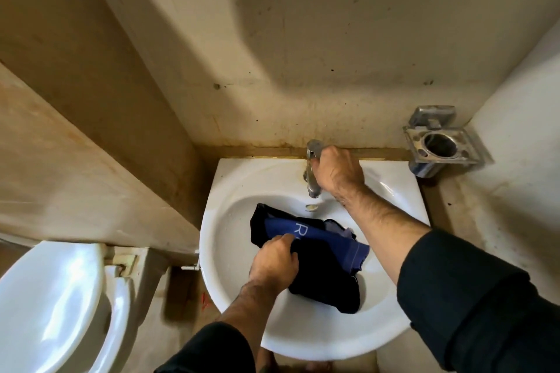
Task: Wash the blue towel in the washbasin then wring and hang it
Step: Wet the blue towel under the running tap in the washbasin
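The blue towel (325, 254), dark navy with a lighter blue band and a white letter, lies bunched in the bowl of the white washbasin (230, 239). My left hand (274, 260) grips the towel at its left side, fingers curled into the cloth. At the back of the basin my right hand (336, 171) is wrapped around the handle of the chrome tap (312, 179). No water stream is visible under the spout.
A white toilet (51, 306) with its lid down stands at the lower left. A metal holder (439, 142) is fixed in the corner to the right of the basin. Stained beige walls close in on three sides.
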